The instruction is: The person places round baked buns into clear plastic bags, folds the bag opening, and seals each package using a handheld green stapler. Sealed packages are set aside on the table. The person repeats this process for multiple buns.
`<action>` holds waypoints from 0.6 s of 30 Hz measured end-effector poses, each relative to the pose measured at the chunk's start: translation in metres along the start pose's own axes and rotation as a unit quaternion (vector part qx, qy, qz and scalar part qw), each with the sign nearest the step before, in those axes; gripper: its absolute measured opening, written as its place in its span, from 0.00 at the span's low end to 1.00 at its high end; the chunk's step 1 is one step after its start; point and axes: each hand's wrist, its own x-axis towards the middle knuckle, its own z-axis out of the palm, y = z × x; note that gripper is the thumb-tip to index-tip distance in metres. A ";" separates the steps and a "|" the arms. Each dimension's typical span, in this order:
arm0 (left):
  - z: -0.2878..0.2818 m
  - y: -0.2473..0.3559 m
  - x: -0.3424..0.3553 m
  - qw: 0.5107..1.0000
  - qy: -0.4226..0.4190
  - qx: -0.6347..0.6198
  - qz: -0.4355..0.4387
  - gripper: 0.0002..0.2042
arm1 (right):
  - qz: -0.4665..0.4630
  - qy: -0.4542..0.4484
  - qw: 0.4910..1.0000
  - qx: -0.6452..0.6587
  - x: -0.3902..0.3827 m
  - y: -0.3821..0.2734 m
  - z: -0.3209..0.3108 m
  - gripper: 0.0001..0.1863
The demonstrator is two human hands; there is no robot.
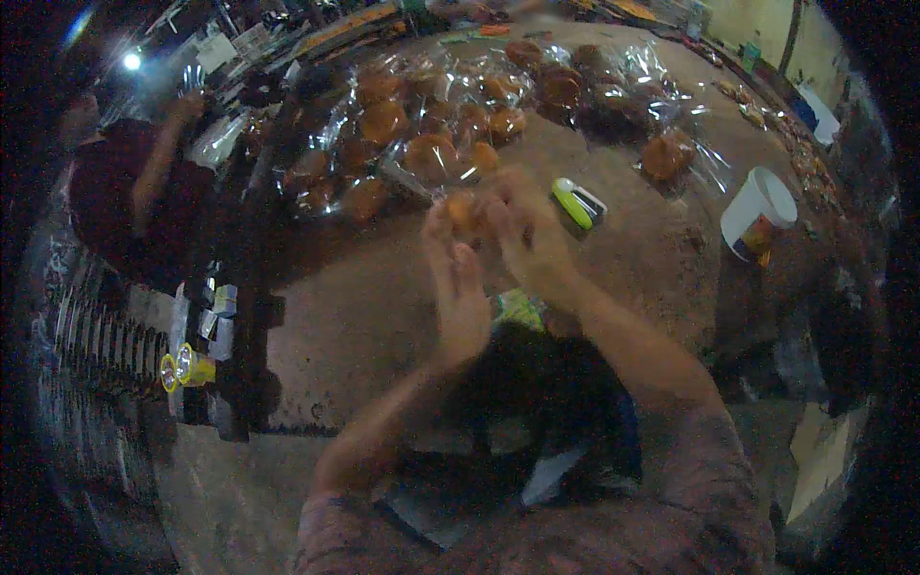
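Between my left hand (454,287) and my right hand (533,244) is a small round orange-brown piece (464,213) with clear plastic about it. The fingers of both hands are closed round it, and partly hide it. Just beyond my hands lies a spread of similar round brown pieces (429,158) in shiny clear wrapping; their exact kind does not show. To the right of my right hand rests a lime-green and white stapler (579,203). A small yellow-green packet (519,310) lies below my hands, near the table's front edge.
At the right a white tub (747,222) with a coloured picture stands tilted in view. One wrapped brown piece (667,155) sits apart from the pile on the brown table (335,326). Another person (144,182) is at the left, and two yellow-rimmed cups (195,366) are below.
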 end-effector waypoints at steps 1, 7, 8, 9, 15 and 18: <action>0.002 0.000 -0.001 1.000 -0.006 -0.020 -0.023 0.24 | 0.025 -0.030 0.996 0.084 -0.003 -0.004 0.003 0.17; -0.012 0.000 0.021 0.996 -0.023 -0.023 -0.088 0.22 | 0.028 0.080 0.994 0.067 0.000 -0.009 0.004 0.18; -0.011 -0.001 0.019 0.998 -0.032 0.010 -0.051 0.22 | 0.134 0.080 0.986 0.064 0.000 -0.010 0.001 0.18; -0.011 -0.001 0.017 0.998 -0.043 0.042 -0.015 0.22 | 0.227 0.065 0.970 0.063 0.001 -0.010 -0.004 0.19; -0.008 0.004 0.012 0.993 -0.074 0.085 -0.046 0.24 | 0.164 0.095 0.981 -0.037 0.001 -0.012 -0.014 0.20; -0.003 0.015 0.018 0.994 -0.080 0.049 -0.052 0.26 | 0.063 0.064 0.992 -0.085 0.006 -0.010 -0.019 0.19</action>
